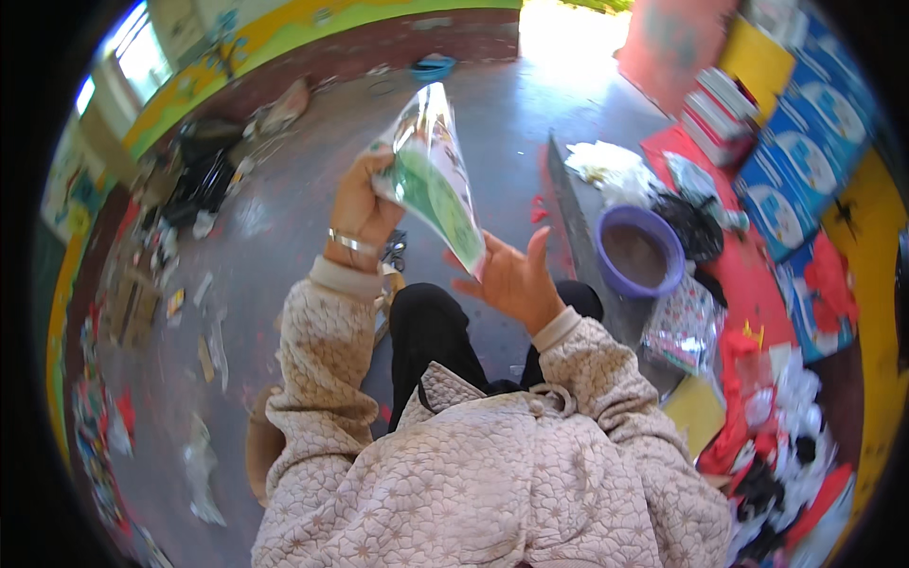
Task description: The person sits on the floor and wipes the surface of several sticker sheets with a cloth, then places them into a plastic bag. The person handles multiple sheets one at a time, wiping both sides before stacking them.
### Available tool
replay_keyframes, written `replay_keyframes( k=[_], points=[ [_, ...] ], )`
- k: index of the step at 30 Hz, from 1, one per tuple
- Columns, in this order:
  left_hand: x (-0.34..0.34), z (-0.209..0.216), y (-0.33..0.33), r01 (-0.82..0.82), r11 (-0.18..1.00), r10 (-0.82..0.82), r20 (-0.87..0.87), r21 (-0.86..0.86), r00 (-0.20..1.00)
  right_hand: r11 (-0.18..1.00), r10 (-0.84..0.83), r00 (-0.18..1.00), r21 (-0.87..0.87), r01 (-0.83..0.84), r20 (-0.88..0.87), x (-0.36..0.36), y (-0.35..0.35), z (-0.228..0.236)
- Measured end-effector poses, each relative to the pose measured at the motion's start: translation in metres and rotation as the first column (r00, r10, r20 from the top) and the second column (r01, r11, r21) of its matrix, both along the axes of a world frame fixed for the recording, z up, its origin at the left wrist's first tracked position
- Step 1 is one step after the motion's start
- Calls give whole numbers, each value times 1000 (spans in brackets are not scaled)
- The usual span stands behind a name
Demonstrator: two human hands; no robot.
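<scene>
A glossy plastic packet [431,180], flat and printed in green, white and pink, is held up in front of me and tilted. My left hand [366,204], with a silver bracelet at the wrist, is closed on its left edge. By the packet's lower corner, my right hand [519,276] is open with thumb and fingers spread. Some of its fingers are partly behind that corner; whether they touch it, I cannot tell. Below both hands are my knees in black trousers [428,331].
At my right, a purple basin [613,276] stands on a low grey ledge beside a black plastic bag [689,225] and a clear patterned packet [680,327]. Blue cartons [805,142] line the right wall. A cardboard box [134,308] and scattered litter lie left. A blue basin [433,68] sits far off.
</scene>
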State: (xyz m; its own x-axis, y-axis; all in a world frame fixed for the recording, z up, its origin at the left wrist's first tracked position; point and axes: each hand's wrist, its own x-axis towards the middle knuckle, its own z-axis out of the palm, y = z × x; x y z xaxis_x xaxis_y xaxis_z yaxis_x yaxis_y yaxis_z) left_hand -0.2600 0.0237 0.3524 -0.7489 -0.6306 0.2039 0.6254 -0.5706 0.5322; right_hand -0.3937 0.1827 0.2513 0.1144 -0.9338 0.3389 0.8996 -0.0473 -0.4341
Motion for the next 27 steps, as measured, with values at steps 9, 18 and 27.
replay_keyframes(
  k=[9, 18, 27],
  points=[
    [-44, -58, 82, 278, 943, -244, 191, -181, 951, 745, -664, 727, 74, 663, 175, -59, 129, 21],
    [-98, -89, 136, 571, 623, -174, 617, -534, 768, 223, -919, 323, 381, 897, -224, -85, 247, -19],
    [-169, -122, 212, 802, 597, -749, 365, 10, 553, 37, -999, 48, 405, 914, -16, -122, 311, -67]
  ],
)
